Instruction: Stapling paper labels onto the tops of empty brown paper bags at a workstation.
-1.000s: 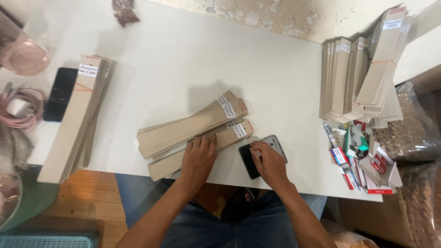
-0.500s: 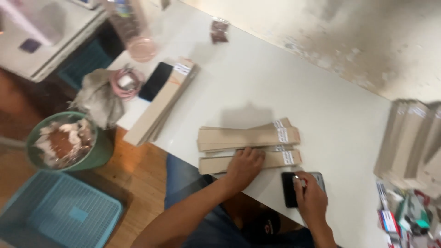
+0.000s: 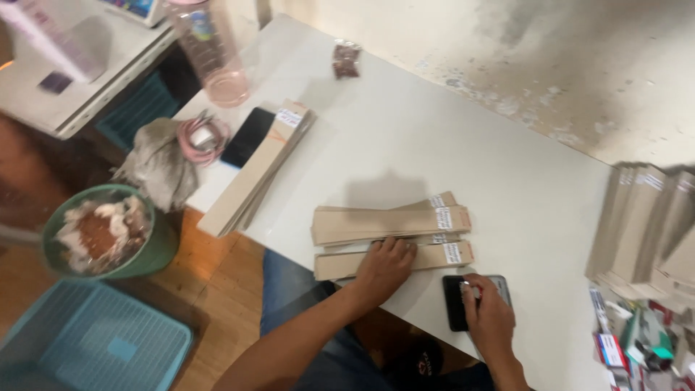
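Left hand [image 3: 386, 266] is lying flat and open on the cardboard strips [image 3: 394, 235] at desk [image 3: 405, 137] centre, steadying them — right hand [image 3: 486, 311], at four o'clock, is pinching a small red-tipped item over the black pad [image 3: 455, 303].

Left hand [image 3: 384, 266] laid palm down, fingers together and stretched flat, forearm bare and running down-left toward the lower edge. Right hand [image 3: 489, 313] curled loosely, knuckles up, fingertips [image 3: 469, 288] bent and pressed down, wrist bent slightly, forearm dropping straight to the bottom edge. Both hands near each other, not touching, left a little higher in view than right.
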